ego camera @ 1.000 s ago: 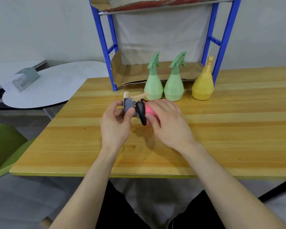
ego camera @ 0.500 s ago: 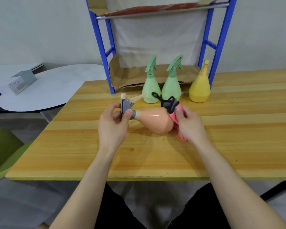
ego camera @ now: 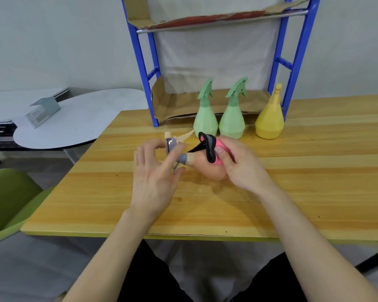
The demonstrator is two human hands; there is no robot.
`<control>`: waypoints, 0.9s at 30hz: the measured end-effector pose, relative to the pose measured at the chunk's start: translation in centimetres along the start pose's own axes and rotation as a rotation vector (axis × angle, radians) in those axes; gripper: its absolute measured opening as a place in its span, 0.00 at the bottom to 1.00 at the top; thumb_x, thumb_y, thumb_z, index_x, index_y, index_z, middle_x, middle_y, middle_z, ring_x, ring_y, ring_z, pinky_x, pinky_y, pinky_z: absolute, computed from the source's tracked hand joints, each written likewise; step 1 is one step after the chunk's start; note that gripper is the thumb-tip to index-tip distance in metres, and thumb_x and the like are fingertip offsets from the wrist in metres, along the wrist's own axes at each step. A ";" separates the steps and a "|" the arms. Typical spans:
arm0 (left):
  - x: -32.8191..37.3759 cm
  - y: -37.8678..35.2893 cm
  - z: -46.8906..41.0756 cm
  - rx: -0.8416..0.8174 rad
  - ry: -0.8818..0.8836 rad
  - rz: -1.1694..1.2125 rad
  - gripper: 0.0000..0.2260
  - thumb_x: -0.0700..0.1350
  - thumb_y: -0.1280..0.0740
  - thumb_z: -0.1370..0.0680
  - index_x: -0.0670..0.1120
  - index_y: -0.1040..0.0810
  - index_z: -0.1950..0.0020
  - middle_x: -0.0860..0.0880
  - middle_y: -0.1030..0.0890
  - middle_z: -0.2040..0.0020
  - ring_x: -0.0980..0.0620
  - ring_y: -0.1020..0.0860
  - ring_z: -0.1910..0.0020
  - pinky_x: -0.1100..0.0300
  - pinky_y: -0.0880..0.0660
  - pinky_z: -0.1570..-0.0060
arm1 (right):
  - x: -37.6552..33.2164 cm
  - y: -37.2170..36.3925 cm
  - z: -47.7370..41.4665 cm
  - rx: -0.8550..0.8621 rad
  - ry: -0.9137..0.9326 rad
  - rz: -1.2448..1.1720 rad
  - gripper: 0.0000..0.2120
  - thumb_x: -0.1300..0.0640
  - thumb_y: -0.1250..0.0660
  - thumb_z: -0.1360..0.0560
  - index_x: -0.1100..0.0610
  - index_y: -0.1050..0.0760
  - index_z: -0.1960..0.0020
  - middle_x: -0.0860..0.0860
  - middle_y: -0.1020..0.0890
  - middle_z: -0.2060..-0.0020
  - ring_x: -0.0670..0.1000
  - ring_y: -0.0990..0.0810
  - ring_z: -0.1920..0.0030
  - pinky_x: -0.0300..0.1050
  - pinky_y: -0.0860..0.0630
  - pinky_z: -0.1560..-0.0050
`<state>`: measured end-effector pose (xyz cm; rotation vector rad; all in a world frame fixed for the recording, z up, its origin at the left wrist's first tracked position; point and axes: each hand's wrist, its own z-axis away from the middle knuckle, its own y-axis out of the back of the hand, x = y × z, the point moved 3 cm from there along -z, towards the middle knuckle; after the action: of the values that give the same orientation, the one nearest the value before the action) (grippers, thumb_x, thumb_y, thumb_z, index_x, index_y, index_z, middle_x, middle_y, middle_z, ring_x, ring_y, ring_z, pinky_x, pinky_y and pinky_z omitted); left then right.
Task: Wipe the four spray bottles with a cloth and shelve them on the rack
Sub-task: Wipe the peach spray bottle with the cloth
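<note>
A peach spray bottle (ego camera: 207, 168) lies sideways in the air above the wooden table (ego camera: 314, 171). My left hand (ego camera: 155, 175) grips its grey trigger head. My right hand (ego camera: 240, 164) presses a pink cloth with a black edge (ego camera: 210, 147) against the bottle's body. Two green spray bottles (ego camera: 205, 118) (ego camera: 231, 118) and a yellow one (ego camera: 270, 118) stand upright at the foot of the blue rack (ego camera: 150, 68), in front of its cardboard-lined bottom shelf.
The rack's upper shelf (ego camera: 216, 20) is lined with cardboard and holds no bottles. A round grey table (ego camera: 74, 125) with a small metal stand (ego camera: 43, 111) sits to the left. A green chair (ego camera: 7, 201) is at the lower left.
My right hand has slid the cloth from the bottle's base back up toward its neck. The bottle is tilted a little more, base toward me.
</note>
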<state>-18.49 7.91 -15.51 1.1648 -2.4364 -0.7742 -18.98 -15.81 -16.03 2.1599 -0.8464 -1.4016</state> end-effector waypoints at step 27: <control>-0.9 -1.2 -3.0 -0.054 -0.445 0.039 0.07 0.35 0.35 0.18 0.39 0.18 0.50 0.43 0.15 0.51 0.41 0.16 0.44 0.38 0.31 0.22 | -4.7 -2.8 1.3 0.055 0.143 0.357 0.22 0.51 0.45 0.11 0.54 0.30 0.20 0.50 0.25 0.22 0.51 0.33 0.19 0.57 0.43 0.15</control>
<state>-15.65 7.04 -13.90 1.0062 -2.7558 -1.1858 -20.89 -10.57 -15.29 1.9949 -1.1568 -1.0457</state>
